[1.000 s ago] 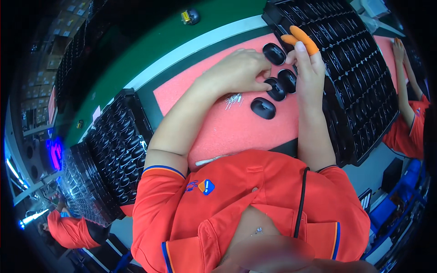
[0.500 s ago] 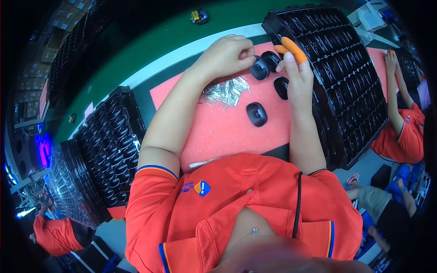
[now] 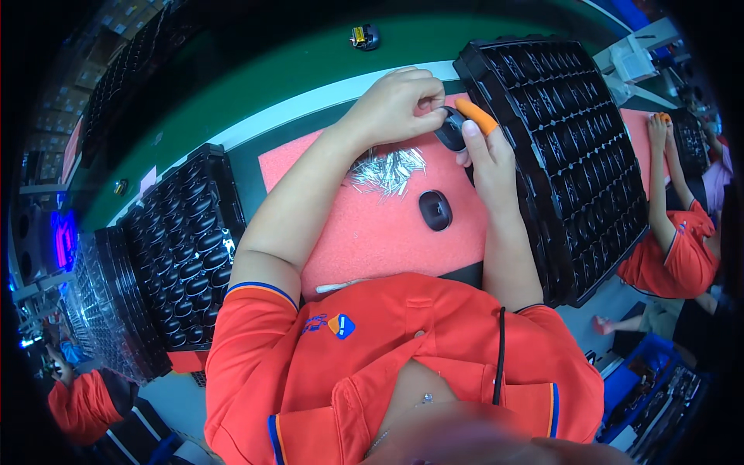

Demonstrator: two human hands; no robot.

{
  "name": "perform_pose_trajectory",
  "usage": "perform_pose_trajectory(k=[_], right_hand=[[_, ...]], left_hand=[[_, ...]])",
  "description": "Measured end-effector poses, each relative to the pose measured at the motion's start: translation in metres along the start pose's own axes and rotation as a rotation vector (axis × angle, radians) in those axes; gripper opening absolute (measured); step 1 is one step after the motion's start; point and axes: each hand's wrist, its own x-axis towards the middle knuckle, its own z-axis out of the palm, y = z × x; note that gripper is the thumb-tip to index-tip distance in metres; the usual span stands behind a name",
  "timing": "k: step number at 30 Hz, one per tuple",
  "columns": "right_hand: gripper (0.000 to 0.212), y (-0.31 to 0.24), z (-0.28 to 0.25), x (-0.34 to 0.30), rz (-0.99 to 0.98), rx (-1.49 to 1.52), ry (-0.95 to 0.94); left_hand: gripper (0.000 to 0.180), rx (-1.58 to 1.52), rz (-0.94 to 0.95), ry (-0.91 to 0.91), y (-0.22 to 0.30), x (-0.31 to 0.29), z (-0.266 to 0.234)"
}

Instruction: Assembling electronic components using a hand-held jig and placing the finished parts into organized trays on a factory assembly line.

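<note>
My right hand, with an orange finger cot, grips a dark, glossy oval case between thumb and fingers. Right beside it my left hand has its fingers curled, thumb and forefinger pinched at the upper edge of the case. Whatever is inside that pinch is too small or hidden to name. Below the hands, another dark oval case lies on the pink foam mat. A loose pile of thin silvery pieces lies under my left wrist.
Stacked black compartment trays stand close to my right forearm. More black trays are at the left. Beyond the pale table edge, a green surface carries a small dark-and-yellow item. A co-worker sits at the right.
My right hand has closed in toward the left, bringing the case against my left fingertips. Two other dark cases near my right hand no longer show. The view has shifted slightly.
</note>
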Motion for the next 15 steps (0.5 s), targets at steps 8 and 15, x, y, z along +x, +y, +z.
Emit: perform_pose_trajectory(k=[8,15], right_hand=[[0.035,0.001,0.0,-0.002,0.062,0.212,0.097],[0.04,0.006,-0.01,0.003,0.026,0.573,-0.067]], left_hand=[[0.029,-0.23,0.141,0.035,-0.009,-0.001,-0.001],[0.018,-0.271,-0.001,0.258,-0.035,-0.011,-0.001]])
